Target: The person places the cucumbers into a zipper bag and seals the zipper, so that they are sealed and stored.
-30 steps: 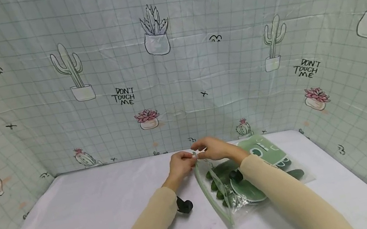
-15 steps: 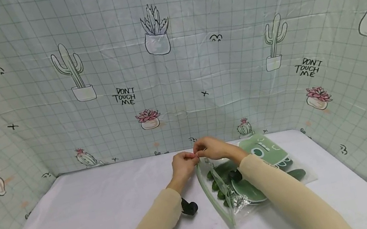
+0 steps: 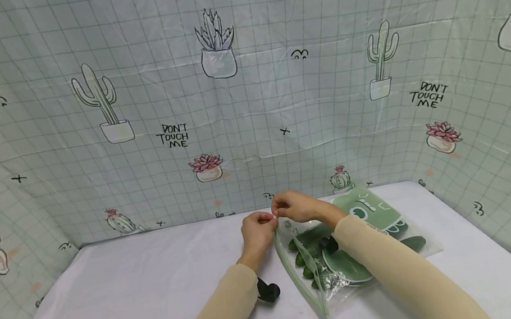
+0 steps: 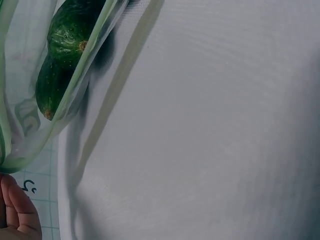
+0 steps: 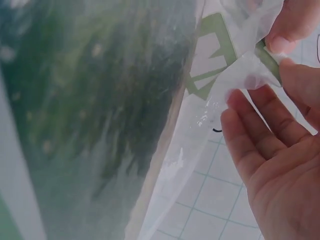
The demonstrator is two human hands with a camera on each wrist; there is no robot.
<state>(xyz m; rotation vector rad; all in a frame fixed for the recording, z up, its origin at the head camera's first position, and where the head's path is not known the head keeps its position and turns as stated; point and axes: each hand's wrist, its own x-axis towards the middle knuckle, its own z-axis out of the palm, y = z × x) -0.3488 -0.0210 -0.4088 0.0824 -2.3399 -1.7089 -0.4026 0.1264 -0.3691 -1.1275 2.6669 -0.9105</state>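
A clear zip bag (image 3: pixel 356 291) with green printing lies on the table, its mouth facing left. Several cucumbers (image 3: pixel 308 271) show inside it, two of them with their ends close to the mouth as dark green cucumbers (image 4: pixel 70 45) in the left wrist view. At the mouth's far corner, my left hand (image 3: pixel 256 232) pinches the green edge strip (image 3: pixel 292 275). My right hand (image 3: pixel 297 207) pinches the same corner, fingertips right beside the left ones. In the right wrist view the right hand (image 5: pixel 280 145) has thumb and index finger on the strip, its other fingers loosely bent under the film.
A white cloth covers the table (image 3: pixel 132 306). Behind it and at the sides hangs a grid-patterned curtain (image 3: pixel 246 104) printed with potted plants. A black device (image 3: pixel 270 292) sits at the left wrist, another black device (image 3: pixel 329 244) at the right.
Both hands have shifted slightly right along the bag's far corner, the left arm most. A small clear piece seen between the fingertips a second ago is now hidden. The cucumbers stay put.
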